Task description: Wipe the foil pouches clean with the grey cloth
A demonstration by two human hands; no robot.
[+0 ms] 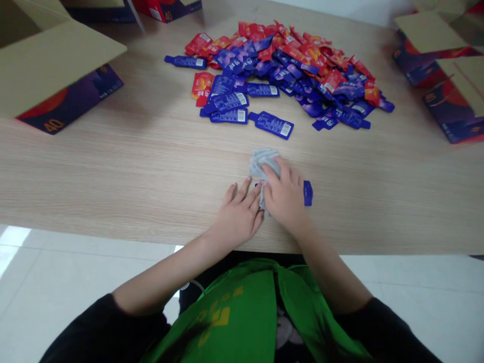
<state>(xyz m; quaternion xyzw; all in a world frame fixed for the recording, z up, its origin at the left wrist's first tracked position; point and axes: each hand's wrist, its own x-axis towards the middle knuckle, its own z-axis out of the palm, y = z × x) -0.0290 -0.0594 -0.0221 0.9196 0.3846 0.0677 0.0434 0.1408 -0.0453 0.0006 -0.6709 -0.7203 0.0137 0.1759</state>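
Observation:
A blue sachet [308,193] lies flat near the front edge of the table, mostly hidden under my hands and a cloth. My right hand [285,194] is pressed over a crumpled light grey cloth [263,157], its fingers bent onto it. Beside it my left hand [240,212] rests with the fingers spread, its fingertips at the sachet's left end and touching the cloth's edge. A little further off lies another blue sachet [273,125], back side up with a white barcode.
A heap of blue and red sachets [287,60] spreads across the back of the table [132,176]. An open carton [71,101] stands at the left, with a red carton [166,9] behind. More open cartons [454,108] stand at the right.

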